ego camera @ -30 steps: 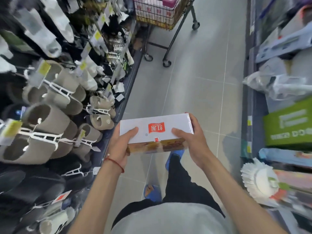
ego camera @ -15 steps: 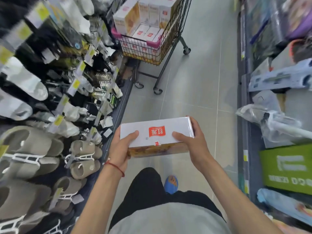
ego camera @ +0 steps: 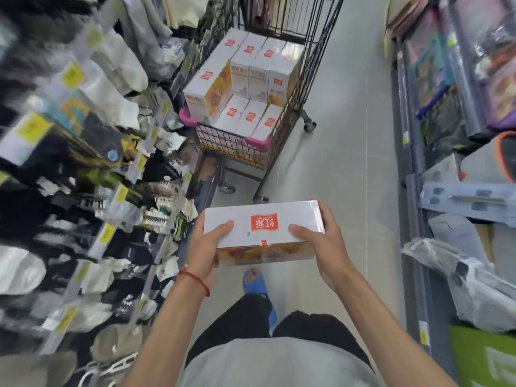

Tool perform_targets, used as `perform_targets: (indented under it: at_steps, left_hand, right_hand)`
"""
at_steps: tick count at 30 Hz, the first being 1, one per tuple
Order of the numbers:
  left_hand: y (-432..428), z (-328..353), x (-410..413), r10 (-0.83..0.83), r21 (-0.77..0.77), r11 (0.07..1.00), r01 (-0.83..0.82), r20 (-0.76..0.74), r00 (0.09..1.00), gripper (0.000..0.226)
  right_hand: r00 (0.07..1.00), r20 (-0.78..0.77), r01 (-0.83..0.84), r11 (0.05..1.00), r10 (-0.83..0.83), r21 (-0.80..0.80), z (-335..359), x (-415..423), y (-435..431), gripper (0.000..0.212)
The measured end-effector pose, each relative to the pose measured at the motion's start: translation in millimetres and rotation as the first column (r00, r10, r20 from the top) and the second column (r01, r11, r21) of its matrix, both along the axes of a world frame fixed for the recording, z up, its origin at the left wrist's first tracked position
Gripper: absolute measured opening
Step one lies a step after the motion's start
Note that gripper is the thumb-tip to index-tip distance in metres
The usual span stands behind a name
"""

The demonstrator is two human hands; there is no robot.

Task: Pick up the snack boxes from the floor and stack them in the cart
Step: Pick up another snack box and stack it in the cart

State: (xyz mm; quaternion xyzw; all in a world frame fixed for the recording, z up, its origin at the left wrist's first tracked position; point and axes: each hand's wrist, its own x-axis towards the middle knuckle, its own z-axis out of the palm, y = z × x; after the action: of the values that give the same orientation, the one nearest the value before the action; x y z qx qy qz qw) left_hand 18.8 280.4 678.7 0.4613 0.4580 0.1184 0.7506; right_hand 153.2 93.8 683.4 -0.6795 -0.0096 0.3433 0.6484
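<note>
Now: one snack box in carry, cart closer

Item: snack box [ego camera: 262, 227], white top with a red logo, held level at waist height above the floor [ego camera: 340, 163], short of the cart [ego camera: 231, 148].
Grip: left hand [ego camera: 206, 247] and right hand [ego camera: 321, 244] at its two ends, fingers [ego camera: 223, 229] wrapped round the box, thumbs on its top, as a second ago.
Change: cart fills far more of the view than before. Its stacked boxes [ego camera: 251, 79] show plainly, with a lower row of three at the near end.
Reading: carry step nearly over. Placement likely next, probably on that lower row.
Surroundings: sock racks [ego camera: 83, 135] to the left, blurred.
</note>
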Motion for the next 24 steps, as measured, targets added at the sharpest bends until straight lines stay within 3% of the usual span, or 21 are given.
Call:
perform_targets:
  at_steps: [4, 10, 24]
  left_hand:
    - [57, 4, 51, -0.014, 0.02, 1.0, 0.014, 0.008, 1.0, 0.052]
    - [119, 1, 118, 0.031, 0.001, 1.0, -0.031, 0.001, 1.0, 0.055]
    - [223, -12, 281, 0.182, 0.021, 0.983, -0.182, -0.003, 0.983, 0.042]
  right_hand:
    - [1.0, -0.01, 0.024, 1.0, -0.024, 0.003, 4, 49, 53, 0.068]
    - [1.0, -0.026, 0.016, 1.0, -0.016, -0.009, 2, 123, 117, 0.062]
    - [0.981, -0.029, -0.193, 0.981, 0.193, -0.001, -7, 319, 246, 0.078]
